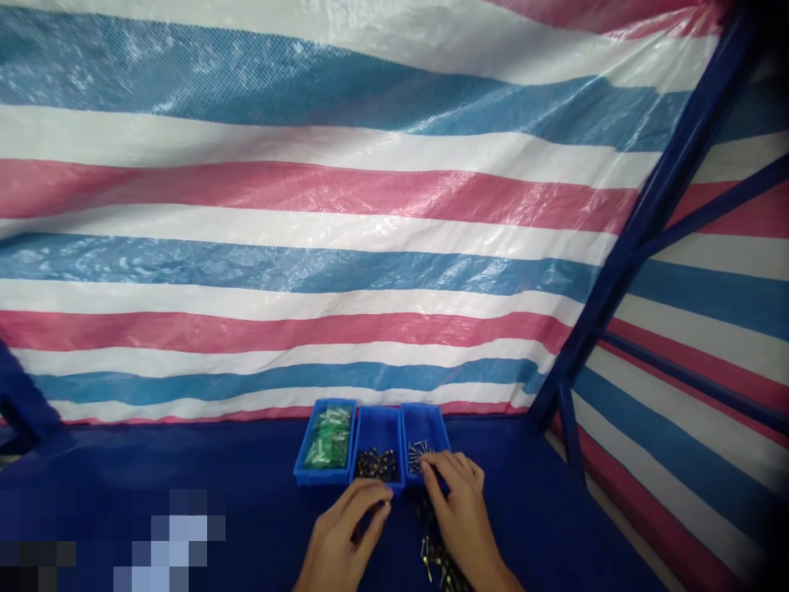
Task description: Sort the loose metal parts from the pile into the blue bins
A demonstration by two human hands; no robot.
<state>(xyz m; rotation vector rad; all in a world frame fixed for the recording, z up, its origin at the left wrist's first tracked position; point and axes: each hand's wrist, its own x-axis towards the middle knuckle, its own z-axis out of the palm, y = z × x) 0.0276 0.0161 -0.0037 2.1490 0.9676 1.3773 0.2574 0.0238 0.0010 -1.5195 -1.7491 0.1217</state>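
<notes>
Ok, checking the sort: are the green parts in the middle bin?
No, the green parts sit in the leftmost bin; the middle bin holds dark parts.

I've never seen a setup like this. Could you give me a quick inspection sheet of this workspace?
Surface: dark blue top; a pixelated patch hides its lower left.
Job's things: three blue bins in a row. Left bin: green and clear parts. Middle bin: small dark parts. Right bin: metal screws.
Clutter: loose heap of dark parts on the top, beneath the right hand.
Grippers: none; two bare hands. Left hand at the middle bin's front. Right hand at the right bin's front. Whether either holds anything is unclear.
Cables: nothing seen.
Surroundings: striped tarpaulin behind; blue steel frame at right.
</notes>
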